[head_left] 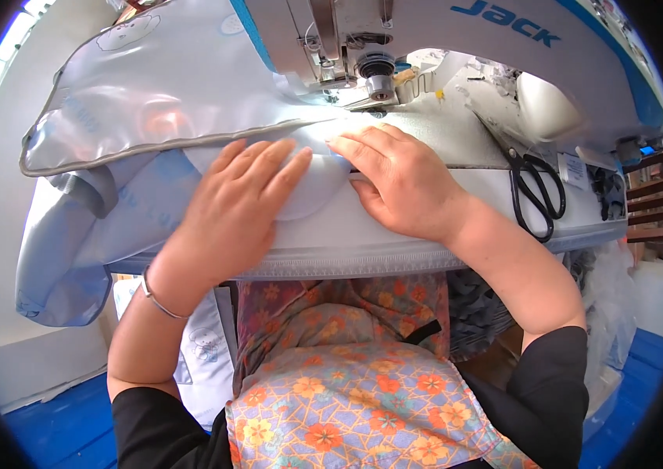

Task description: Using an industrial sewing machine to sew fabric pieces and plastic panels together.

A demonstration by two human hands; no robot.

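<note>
A pale, glossy plastic-coated fabric piece (pixel 128 102) with grey edge binding lies left of the sewing machine's needle area (pixel 339 86). Under it, softer light-blue fabric (pixel 144 199) hangs over the table's left front. My left hand (pixel 245 187) rests flat on the fabric, fingers spread, fingertips by the bound edge. Just in front of the presser foot, my right hand (pixel 406 176) lays its fingertips on the fabric's right end. Its thumb stands apart from the fingers, on the white table surface. Both palms face down. The fabric beneath the fingers is partly hidden.
The white sewing machine (pixel 464 31) with blue trim spans the back. Black-handled scissors (pixel 535 184) lie on the table at right. A ruler strip (pixel 394 254) runs along the table's front edge. A wooden chair (pixel 652 195) stands at far right.
</note>
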